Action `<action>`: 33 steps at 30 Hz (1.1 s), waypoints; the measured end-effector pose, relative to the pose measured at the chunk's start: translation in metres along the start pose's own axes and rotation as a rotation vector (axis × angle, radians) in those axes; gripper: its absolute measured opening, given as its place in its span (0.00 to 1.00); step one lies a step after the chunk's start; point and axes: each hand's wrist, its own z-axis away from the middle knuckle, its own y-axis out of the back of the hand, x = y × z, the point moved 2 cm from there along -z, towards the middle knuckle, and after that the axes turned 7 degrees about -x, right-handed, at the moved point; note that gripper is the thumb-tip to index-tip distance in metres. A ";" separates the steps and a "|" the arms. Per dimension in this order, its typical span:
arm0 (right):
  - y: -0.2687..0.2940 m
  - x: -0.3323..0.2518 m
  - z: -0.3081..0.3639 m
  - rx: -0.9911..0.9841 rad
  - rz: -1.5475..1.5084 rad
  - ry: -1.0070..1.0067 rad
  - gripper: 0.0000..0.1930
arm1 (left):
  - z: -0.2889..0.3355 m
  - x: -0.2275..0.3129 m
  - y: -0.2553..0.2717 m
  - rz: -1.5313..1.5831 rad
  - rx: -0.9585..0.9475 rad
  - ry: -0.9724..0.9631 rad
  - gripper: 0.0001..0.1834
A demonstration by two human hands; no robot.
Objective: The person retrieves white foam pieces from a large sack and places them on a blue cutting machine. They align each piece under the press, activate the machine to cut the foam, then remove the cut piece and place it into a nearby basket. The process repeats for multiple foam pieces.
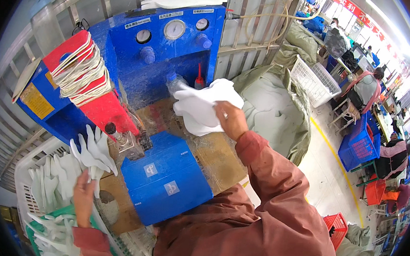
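My right hand (pixel 231 120) grips the edge of a white, curved, shoe-sole-like foam piece (pixel 199 101), slightly blurred. More white pieces (pixel 218 92) of the same kind lie beneath and behind it on the cardboard-covered worktop (pixel 219 155). At lower left, my left hand (pixel 83 196) has its fingers apart, with the fingertips beside slim white cut pieces (pixel 94 151) fanned out at the basket's edge. Whether it touches them is hard to make out. A blue board (pixel 165 180) lies on the worktop between both hands.
A blue machine (pixel 177 50) with gauges stands ahead. Its red arm (pixel 104 106), wrapped in pale cord, reaches over the worktop. A white basket (pixel 23 177) of cut pieces sits left. A large sack (pixel 305 116) of white sheets stands right. People work farther off at right.
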 end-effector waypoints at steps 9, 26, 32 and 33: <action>0.074 -0.090 0.087 0.140 0.284 0.422 0.15 | 0.063 0.111 -0.225 0.909 -0.587 -0.058 0.38; -0.065 -0.092 0.138 -0.784 -1.083 -0.548 0.24 | 0.103 0.050 -0.155 0.860 -0.119 0.214 0.27; -0.095 -0.121 0.121 -0.870 -1.000 -0.363 0.14 | 0.110 0.049 -0.107 0.634 0.021 0.127 0.27; -0.097 -0.129 0.119 -0.844 -1.088 -0.369 0.12 | 0.111 0.047 -0.099 0.643 0.055 0.146 0.27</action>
